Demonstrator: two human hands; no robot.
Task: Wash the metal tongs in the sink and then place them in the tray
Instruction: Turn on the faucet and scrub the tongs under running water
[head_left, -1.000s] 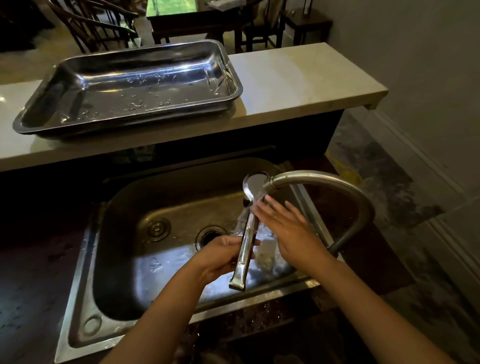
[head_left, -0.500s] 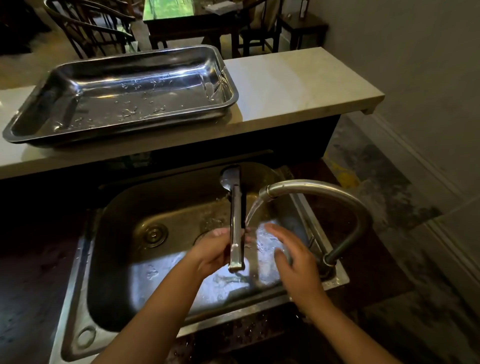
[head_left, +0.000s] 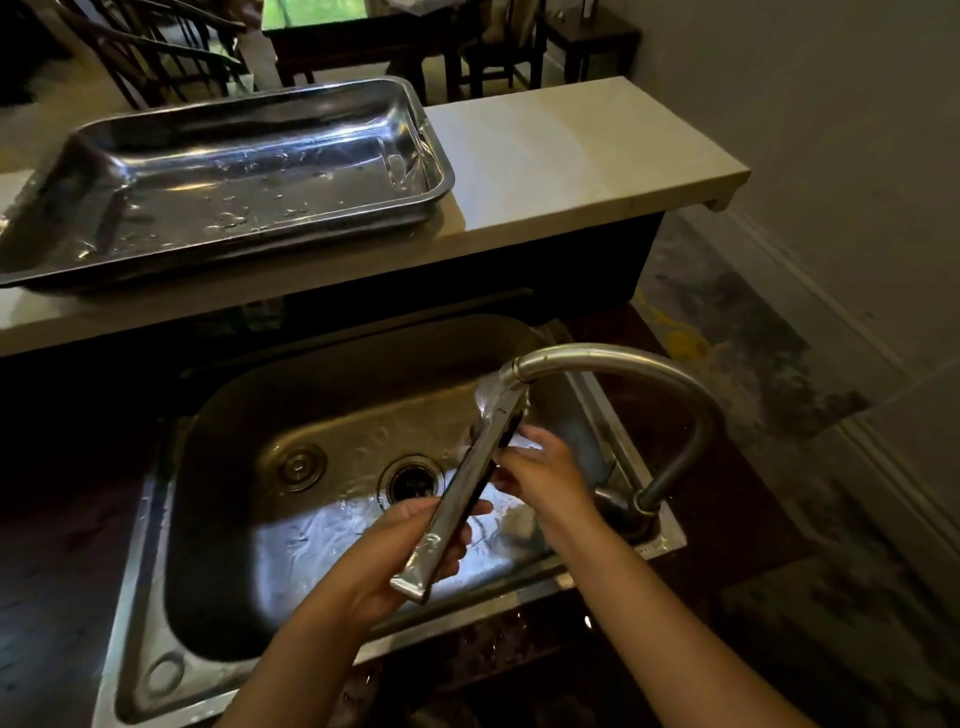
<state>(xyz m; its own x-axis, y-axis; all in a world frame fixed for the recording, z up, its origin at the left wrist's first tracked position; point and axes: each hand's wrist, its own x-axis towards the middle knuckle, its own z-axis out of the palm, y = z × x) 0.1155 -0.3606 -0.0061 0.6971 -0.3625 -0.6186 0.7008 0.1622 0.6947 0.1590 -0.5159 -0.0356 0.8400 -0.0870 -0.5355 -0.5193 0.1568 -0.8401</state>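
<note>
The metal tongs (head_left: 467, 483) slant over the steel sink (head_left: 156, 519), hinge end low at the front, tips up under the faucet spout (head_left: 519, 369) where water runs over them. My left hand (head_left: 410, 551) grips the tongs near the hinge end. My right hand (head_left: 540, 478) touches the upper part of the tongs from the right, fingers curled against the arms. The steel tray (head_left: 436, 171) sits on the pale counter (head_left: 571, 161) behind the sink, wet inside and holding nothing.
The curved faucet (head_left: 691, 415) rises from the sink's right rim, close to my right wrist. A drain (head_left: 413, 480) and a small round fitting (head_left: 298, 465) lie in the basin. Dark chairs and a table stand beyond the counter. A wall runs along the right.
The tongs have tilted from upright to a slant, tips swung right under the spout. My right hand moved up from below the stream onto the tongs.
</note>
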